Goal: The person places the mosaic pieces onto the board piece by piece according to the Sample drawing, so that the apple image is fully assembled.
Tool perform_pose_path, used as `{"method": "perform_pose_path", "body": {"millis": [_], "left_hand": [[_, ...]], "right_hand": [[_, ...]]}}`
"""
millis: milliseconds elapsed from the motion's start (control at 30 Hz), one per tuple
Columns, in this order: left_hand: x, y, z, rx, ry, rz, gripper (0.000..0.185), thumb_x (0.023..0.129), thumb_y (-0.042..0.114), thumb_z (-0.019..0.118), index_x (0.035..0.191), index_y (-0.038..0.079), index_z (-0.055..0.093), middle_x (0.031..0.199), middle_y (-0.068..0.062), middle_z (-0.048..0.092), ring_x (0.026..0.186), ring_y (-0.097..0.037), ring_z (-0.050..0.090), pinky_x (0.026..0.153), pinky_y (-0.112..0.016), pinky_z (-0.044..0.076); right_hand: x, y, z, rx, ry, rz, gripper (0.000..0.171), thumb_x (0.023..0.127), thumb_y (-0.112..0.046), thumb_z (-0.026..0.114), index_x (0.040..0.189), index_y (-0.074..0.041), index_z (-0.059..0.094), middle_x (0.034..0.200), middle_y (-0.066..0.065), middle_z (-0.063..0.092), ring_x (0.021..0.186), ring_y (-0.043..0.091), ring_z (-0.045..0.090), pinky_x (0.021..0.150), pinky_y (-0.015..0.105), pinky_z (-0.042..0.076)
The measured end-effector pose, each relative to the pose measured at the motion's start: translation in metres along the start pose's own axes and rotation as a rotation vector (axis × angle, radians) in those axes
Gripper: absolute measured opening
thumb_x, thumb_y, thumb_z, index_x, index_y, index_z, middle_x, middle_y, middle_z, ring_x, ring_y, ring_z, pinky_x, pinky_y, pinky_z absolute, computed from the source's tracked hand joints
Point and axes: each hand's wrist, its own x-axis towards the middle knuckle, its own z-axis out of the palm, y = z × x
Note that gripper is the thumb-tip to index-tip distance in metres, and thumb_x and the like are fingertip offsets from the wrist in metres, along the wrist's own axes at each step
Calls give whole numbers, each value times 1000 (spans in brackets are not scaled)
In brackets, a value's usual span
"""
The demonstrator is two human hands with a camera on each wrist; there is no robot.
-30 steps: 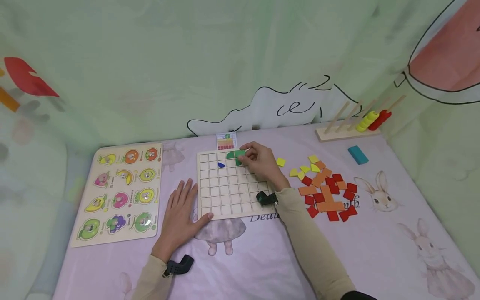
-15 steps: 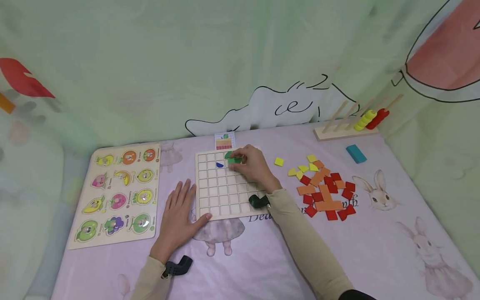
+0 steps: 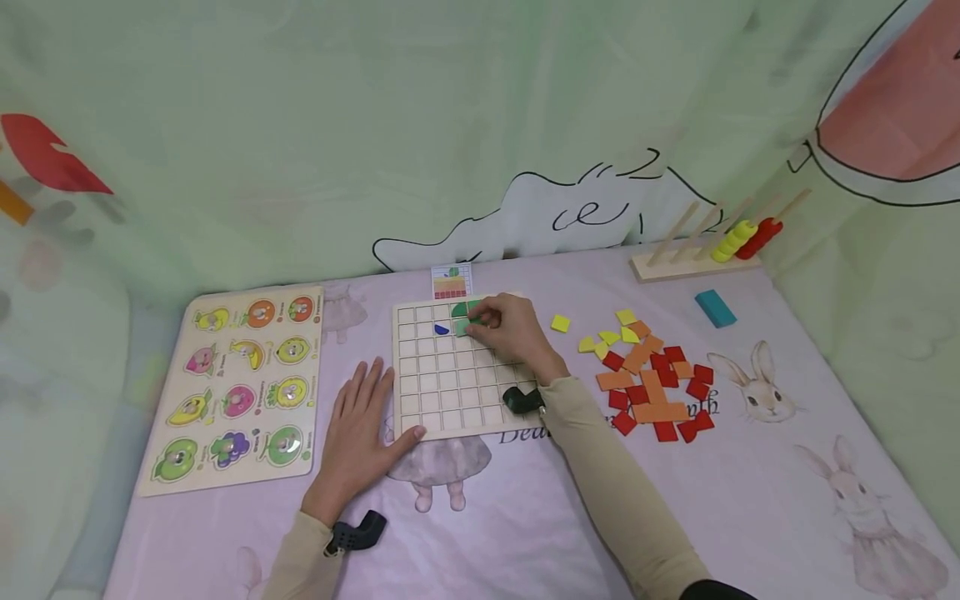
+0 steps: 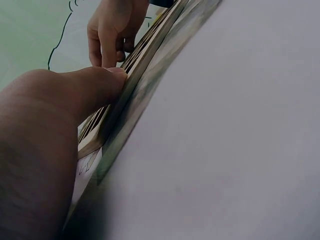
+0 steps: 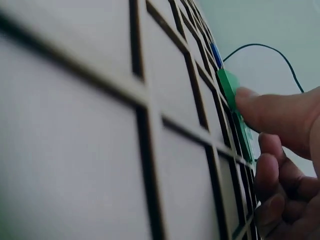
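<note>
- A pale wooden grid board (image 3: 457,392) lies flat on the worktop, divided into square cells; its near left corner is touched by the left hand (image 3: 358,433), whose thumb is pressed on the edge.
- A green tile (image 3: 462,327) is held down under the fingertips of the right hand (image 3: 510,333), in a cell near the far edge.
- A second green piece (image 3: 459,309), with one curved side, is seated just beyond those fingertips.
- A small blue piece (image 3: 441,330) lies in a cell just left of the right hand.

The left hand (image 3: 358,439) lies flat, palm down, fingers straight and spread, thumb (image 4: 95,82) angled out to the side. The right arm reaches forward (sleeve down to the wrist); the right hand (image 3: 508,329) has its fingers curled, thumb (image 5: 272,110) pressing downward.
</note>
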Motion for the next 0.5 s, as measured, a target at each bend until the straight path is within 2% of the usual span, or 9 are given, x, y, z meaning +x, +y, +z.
{"method": "perform_pose_path", "body": {"millis": [167, 333, 500], "left_hand": [[0, 1, 0, 2, 6, 7, 103, 89, 61, 71, 167, 6, 32, 177, -12, 21, 166, -35, 9, 131, -55, 10], [0, 1, 0, 3, 4, 4, 103, 89, 61, 71, 166, 6, 32, 177, -12, 21, 166, -34, 9, 131, -55, 10], [0, 0, 0, 0, 4, 3, 103, 89, 61, 72, 166, 6, 32, 177, -12, 21, 166, -34, 10, 131, -55, 10]], "right_hand": [[1, 1, 4, -19, 28, -17, 21, 93, -19, 81, 108, -5, 81, 88, 8, 68, 75, 19, 55, 71, 30, 43], [1, -1, 5, -28, -6, -4, 24, 93, -19, 81, 114, -7, 80, 91, 7, 67, 75, 18, 54, 69, 29, 43], [1, -4, 7, -62, -5, 0, 21, 93, -19, 81, 111, -8, 82, 91, 6, 68, 74, 17, 54, 69, 28, 42]]}}
